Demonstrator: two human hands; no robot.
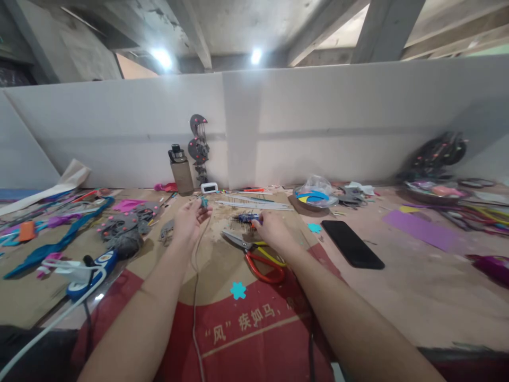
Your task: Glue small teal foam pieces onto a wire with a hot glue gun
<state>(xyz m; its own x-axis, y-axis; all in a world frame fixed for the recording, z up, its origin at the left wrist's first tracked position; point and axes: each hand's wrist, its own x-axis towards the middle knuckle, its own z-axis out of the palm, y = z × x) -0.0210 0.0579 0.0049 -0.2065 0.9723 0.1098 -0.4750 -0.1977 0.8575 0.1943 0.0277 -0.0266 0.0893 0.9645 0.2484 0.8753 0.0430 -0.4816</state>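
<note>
My left hand (189,220) is raised above the cardboard, its fingertips pinching a small teal piece (204,202). A thin grey cord (194,286) runs from near this hand down to the bottom edge. My right hand (272,228) has its fingers closed at a small dark blue item (247,217) with a bit of orange beside it; its kind is too small to make out. Below that hand lie scissors (246,245) with red and yellow handles, blades pointing left. A bright blue flower-shaped piece (238,290) rests nearer to me on the cardboard (214,313).
A black phone (352,244) lies on the right. At the back are a bottle (182,172), metal rulers (254,205) and a bowl (314,207). A blue power strip (92,273) with a white cable, pinned grey pieces (123,228) and coloured strips crowd the left. Purple sheet (417,229) lies right.
</note>
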